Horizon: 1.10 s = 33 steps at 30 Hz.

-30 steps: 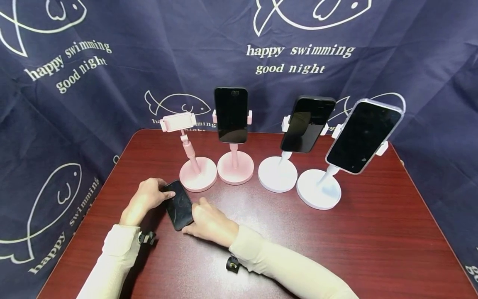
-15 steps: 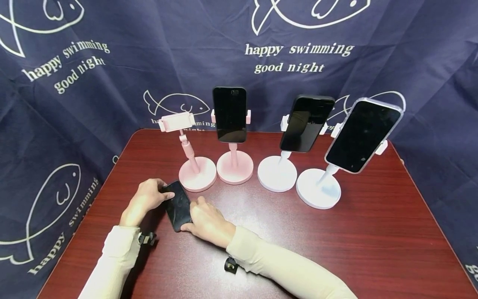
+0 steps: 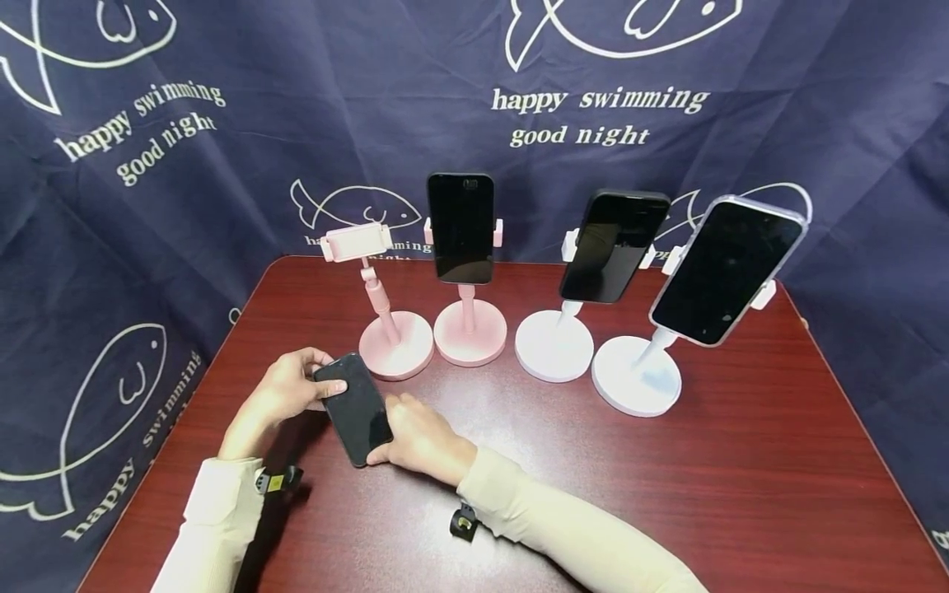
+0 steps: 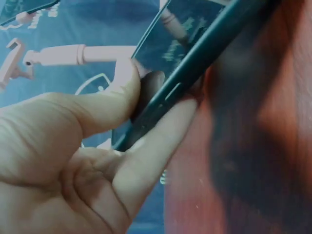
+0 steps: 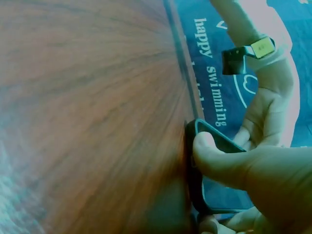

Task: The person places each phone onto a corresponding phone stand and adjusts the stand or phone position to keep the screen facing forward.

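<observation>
Between the two hands is a black smartphone (image 3: 359,416), screen up and slanted, at the table's left. My left hand (image 3: 291,383) pinches its far left corner, thumb on the screen and fingers beneath, as the left wrist view shows with the phone's side edge (image 4: 170,92). At the near right end, my right hand (image 3: 423,436) grips the phone's edge; in the right wrist view its thumb (image 5: 209,151) lies over the rim. Just beyond the phone stands a pink phone stand (image 3: 396,346) with a bare clamp (image 3: 357,242).
Right of it, a second pink stand (image 3: 470,333) bears an upright black phone (image 3: 461,231). Two white stands, one left (image 3: 553,346) and one right (image 3: 636,377), hold tilted phones. A dark blue cloth with fish prints (image 3: 415,99) hangs behind the reddish wooden table (image 3: 667,494).
The left wrist has shifted left and turned, showing more of the fingers under the phone. The phone's far end has risen slightly. Both hands keep their hold; the stands have not moved.
</observation>
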Tool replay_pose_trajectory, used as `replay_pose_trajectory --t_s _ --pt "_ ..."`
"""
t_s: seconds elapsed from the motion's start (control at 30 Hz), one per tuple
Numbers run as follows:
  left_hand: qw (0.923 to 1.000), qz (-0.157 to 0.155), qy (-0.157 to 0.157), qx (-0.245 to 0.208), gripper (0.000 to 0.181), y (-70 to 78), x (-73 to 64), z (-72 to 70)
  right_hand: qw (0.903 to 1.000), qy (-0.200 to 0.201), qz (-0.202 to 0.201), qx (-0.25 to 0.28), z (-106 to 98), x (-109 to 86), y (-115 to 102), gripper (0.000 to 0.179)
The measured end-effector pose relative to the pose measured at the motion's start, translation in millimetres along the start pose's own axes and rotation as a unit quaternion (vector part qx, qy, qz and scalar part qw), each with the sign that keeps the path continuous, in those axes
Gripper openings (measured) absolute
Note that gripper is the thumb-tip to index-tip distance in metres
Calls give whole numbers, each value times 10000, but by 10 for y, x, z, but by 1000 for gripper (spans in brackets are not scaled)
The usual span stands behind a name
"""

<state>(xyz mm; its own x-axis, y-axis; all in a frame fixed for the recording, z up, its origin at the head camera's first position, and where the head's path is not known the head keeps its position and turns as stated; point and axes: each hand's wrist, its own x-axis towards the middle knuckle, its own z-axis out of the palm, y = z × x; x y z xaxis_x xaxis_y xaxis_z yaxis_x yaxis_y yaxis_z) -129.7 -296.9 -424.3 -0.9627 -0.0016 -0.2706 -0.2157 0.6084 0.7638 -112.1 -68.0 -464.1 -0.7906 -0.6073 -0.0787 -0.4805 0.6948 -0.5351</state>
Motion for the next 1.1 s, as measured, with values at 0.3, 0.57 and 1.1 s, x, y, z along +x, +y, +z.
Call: replay_pose_trajectory --t_s 0.3,0.57,1.1 --pt "9952 283 -389 -854 43 124 -66 22 9963 -235 -166 813 -62 6 100 23" --pt "9953 559 -238 -751 41 195 -118 28 9897 44 -6 1428 -129 -35 130 13" --pt "9903 1205 217 -658 38 371 -188 80 9649 359 -288 2585 -323 -187 212 7"
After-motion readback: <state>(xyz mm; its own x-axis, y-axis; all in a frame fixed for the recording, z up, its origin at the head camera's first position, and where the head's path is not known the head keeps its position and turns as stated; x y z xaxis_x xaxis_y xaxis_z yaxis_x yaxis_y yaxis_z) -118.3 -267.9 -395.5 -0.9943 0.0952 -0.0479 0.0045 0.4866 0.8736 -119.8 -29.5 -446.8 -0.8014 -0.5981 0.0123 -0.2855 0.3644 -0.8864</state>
